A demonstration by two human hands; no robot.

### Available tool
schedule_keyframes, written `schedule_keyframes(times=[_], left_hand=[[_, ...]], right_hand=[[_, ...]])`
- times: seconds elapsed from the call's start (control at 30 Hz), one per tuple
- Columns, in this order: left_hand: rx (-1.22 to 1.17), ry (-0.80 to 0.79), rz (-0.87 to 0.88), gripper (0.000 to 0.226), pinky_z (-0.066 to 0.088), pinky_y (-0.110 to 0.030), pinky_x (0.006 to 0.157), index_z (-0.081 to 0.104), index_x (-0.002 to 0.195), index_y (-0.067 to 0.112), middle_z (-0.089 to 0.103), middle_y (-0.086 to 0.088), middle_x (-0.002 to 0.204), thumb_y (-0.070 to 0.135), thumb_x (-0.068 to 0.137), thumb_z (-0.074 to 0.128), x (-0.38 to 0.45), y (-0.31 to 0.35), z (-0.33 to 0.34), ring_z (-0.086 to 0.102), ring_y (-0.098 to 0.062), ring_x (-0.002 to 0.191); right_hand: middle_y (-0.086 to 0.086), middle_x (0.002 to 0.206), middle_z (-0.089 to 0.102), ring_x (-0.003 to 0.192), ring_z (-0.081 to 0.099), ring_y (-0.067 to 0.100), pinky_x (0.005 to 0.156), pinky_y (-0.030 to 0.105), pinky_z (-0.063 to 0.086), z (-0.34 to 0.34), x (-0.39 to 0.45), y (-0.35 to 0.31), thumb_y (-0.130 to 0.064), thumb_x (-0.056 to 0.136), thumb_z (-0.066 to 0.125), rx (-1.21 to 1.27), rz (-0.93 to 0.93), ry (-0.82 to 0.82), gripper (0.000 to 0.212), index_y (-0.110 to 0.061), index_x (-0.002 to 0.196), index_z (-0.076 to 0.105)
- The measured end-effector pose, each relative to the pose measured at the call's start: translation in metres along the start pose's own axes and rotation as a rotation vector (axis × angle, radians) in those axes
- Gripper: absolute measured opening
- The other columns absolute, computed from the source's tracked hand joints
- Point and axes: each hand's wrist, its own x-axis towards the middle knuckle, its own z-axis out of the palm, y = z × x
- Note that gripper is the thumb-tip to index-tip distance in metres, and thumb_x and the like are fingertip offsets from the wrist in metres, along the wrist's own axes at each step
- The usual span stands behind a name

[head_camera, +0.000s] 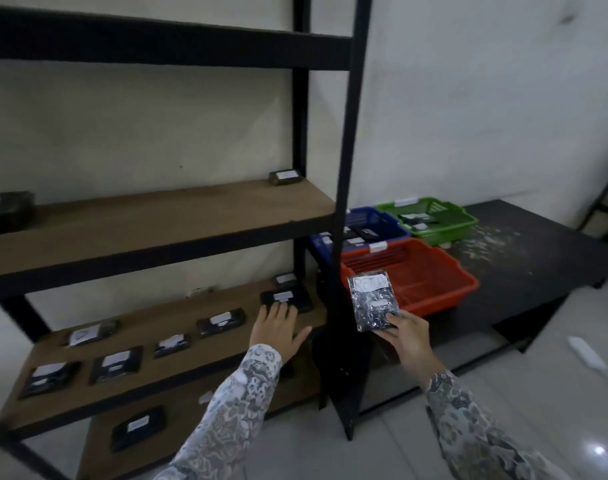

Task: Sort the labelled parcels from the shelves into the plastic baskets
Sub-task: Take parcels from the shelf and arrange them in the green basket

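Observation:
My right hand (404, 336) holds a shiny black parcel (372, 299) by its lower edge; its white label has handwritten letters. The parcel hangs in front of the red basket (434, 271), which looks empty. My left hand (278, 327) rests flat with fingers spread on the lower wooden shelf (191, 368), fingertips touching a black labelled parcel (287, 297). Several more black labelled parcels lie along that shelf. Behind the red basket stand a blue basket (375, 220) and a green basket (430, 216), both holding parcels.
The baskets sit on a low black table (524, 265) to the right of the black metal shelf post (347, 202). Single parcels lie on the middle shelf (284, 176) and the bottom shelf (136, 427). The floor is white tile.

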Motion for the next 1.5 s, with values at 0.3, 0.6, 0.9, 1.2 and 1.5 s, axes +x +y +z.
schedule_keyframes(times=[0.3, 0.6, 0.9, 1.2, 1.5], left_hand=[[-0.032, 0.007, 0.122, 0.067, 0.022, -0.040, 0.111, 0.037, 0.138, 0.011, 0.042, -0.009, 0.141, 0.058, 0.094, 0.017, 0.142, 0.107, 0.017, 0.036, -0.025, 0.132], [-0.009, -0.019, 0.180, 0.063, 0.023, -0.040, 0.110, 0.033, 0.139, 0.012, 0.040, -0.008, 0.141, 0.056, 0.096, 0.019, 0.315, 0.166, 0.020, 0.035, -0.024, 0.131], [-0.021, -0.107, 0.124, 0.067, 0.016, -0.042, 0.115, 0.022, 0.145, 0.012, 0.024, -0.008, 0.152, 0.057, 0.096, 0.016, 0.413, 0.227, 0.056, 0.021, -0.025, 0.140], [-0.088, -0.225, -0.212, 0.067, 0.023, -0.042, 0.111, 0.023, 0.144, 0.009, 0.029, -0.010, 0.149, 0.056, 0.096, 0.021, 0.518, 0.283, 0.089, 0.028, -0.026, 0.135], [-0.446, -0.302, -0.683, 0.072, 0.034, -0.041, 0.103, -0.004, 0.146, -0.001, 0.022, -0.017, 0.150, 0.030, 0.098, 0.041, 0.596, 0.330, 0.121, 0.030, -0.030, 0.134]], right_hand=[[0.021, 0.093, 0.062, 0.081, 0.063, 0.032, 0.051, 0.030, 0.059, -0.074, 0.117, -0.054, 0.014, 0.085, 0.051, -0.055, -0.073, 0.074, 0.016, 0.002, 0.073, 0.055], [0.027, 0.111, 0.060, 0.096, 0.064, 0.038, 0.061, 0.037, 0.060, -0.098, 0.276, -0.113, 0.008, 0.090, 0.049, -0.064, -0.001, 0.142, 0.012, 0.008, 0.088, 0.061], [0.023, 0.092, 0.062, 0.074, 0.063, 0.028, 0.056, 0.033, 0.055, -0.114, 0.405, -0.151, 0.006, 0.093, 0.044, -0.115, -0.012, 0.104, 0.023, -0.001, 0.078, 0.060], [0.013, 0.089, 0.059, 0.079, 0.059, 0.024, 0.062, 0.032, 0.058, -0.152, 0.581, -0.195, 0.004, 0.094, 0.044, -0.254, -0.004, 0.066, 0.015, 0.006, 0.090, 0.059], [0.008, 0.059, 0.035, 0.057, 0.031, 0.018, 0.049, 0.030, 0.021, -0.174, 0.721, -0.224, 0.004, 0.088, 0.051, -0.855, -0.245, 0.054, 0.032, -0.007, 0.060, 0.040]])
